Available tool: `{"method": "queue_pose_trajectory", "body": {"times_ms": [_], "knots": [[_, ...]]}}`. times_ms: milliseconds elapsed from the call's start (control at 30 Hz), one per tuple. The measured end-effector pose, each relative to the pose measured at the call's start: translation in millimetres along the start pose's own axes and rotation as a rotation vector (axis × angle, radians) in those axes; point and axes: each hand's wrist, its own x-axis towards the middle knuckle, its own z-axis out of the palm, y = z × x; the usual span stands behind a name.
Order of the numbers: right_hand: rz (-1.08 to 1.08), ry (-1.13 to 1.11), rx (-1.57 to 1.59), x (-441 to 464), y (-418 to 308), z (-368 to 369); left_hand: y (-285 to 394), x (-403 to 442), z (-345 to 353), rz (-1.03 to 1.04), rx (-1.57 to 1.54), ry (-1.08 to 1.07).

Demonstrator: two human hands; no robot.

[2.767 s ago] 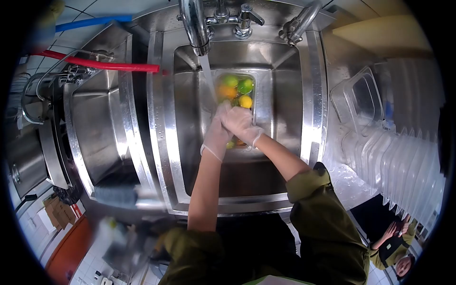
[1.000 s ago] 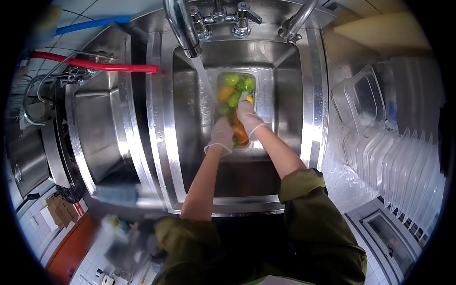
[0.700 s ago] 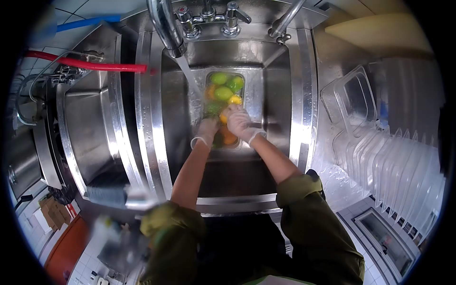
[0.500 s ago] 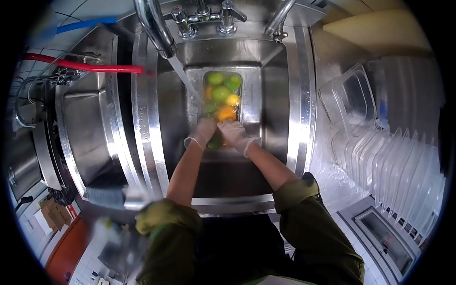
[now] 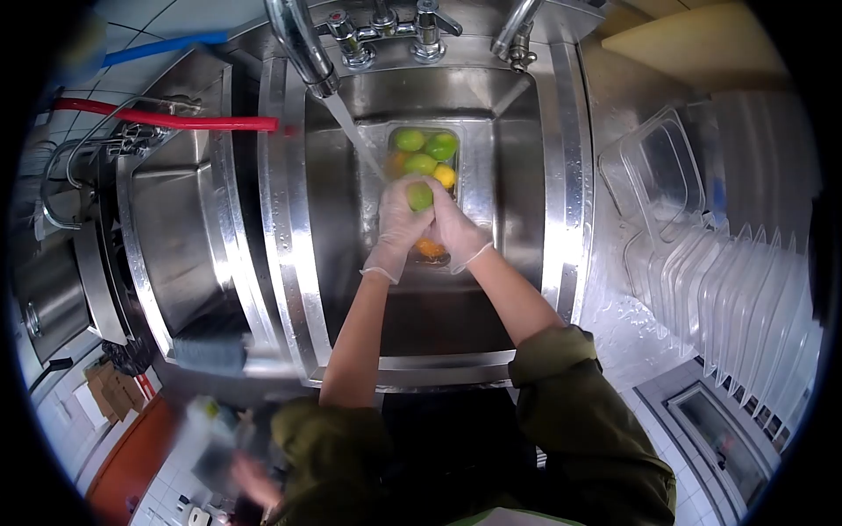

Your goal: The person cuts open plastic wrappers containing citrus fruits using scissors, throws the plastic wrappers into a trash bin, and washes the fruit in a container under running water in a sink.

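My left hand and my right hand, both in clear plastic gloves, are closed together around a green lime. They are over a rectangular metal pan in the sink. Beyond my fingers, green limes and a yellow lemon sit in the pan. An orange-coloured fruit shows below my hands. Water runs from the faucet into the pan's left side, close to my left hand. My hands hide the fruit in the middle of the pan.
The steel sink surrounds the pan, with tap handles behind. At right stand clear plastic containers and a row of clear lids. A red hose hangs at left. Another person's blurred hand appears at lower left.
My hands have moved up and come together around a lime. Before, they were lower and apart, down among the fruit in the pan. The water still runs.
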Motion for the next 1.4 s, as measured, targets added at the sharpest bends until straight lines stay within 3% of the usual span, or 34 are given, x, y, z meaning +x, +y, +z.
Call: {"method": "queue_pose_trajectory", "body": {"times_ms": [67, 100, 233, 333, 400, 467, 500, 600, 633, 733, 800, 867, 1000, 1067, 1200, 1267, 1333, 1400], "knots": [[0.094, 0.074, -0.054, 1, -15, 20, -3, 4, 5, -0.073, -0.387, 0.103], [0.132, 0.082, -0.049, 0, -21, 31, 15, 6, 1, -0.016, -0.386, 0.157], [0.273, -0.109, 0.036, 11, -17, 46, 35, 6, -24, -0.130, -0.330, 0.291], [0.137, -0.087, -0.105, 4, -3, 63, 25, 23, -49, -0.147, 0.021, 0.368], [0.036, -0.046, -0.294, -2, -3, 72, 61, 23, -51, -0.625, -0.902, 0.440], [-0.093, 0.043, -0.536, -16, -15, 94, 47, 22, -60, -0.703, -1.196, 0.429], [-0.176, 0.091, -0.614, -4, -12, 87, 61, 14, -66, -0.591, -1.062, 0.272], [-0.388, 0.164, -0.839, 26, -1, 70, 43, 20, -37, -0.324, -0.797, 0.466], [-0.435, 0.143, -0.911, 21, -2, 73, 44, 18, -41, -0.304, -0.882, 0.386], [-0.515, 0.202, -1.328, 19, -12, 69, 13, 28, -53, -0.269, -0.491, 0.257], [-0.450, 0.183, -1.430, 26, -13, 57, 5, 31, -55, -0.421, -0.720, 0.259], [-0.336, 0.186, -1.026, 22, -11, 60, 34, 31, -63, -0.748, -1.440, 0.326], [0.143, -0.015, -0.264, 7, -24, 68, 54, 18, -42, -0.409, -0.810, 0.444], [0.153, -0.060, -0.291, 1, -24, 68, 41, 29, -24, -0.304, -0.634, 0.630], [0.063, -0.106, -0.264, -16, -18, 76, 125, 25, -82, -0.822, -0.610, 0.150], [0.028, -0.070, -0.152, -12, -14, 84, 87, 27, -67, -0.569, -0.467, 0.203], [0.011, -0.043, -0.045, -7, -16, 83, 88, 29, -60, -0.494, -0.521, 0.230], [0.024, -0.034, 0.048, -8, -20, 86, 102, 18, -50, -0.287, -0.663, 0.208]]}}
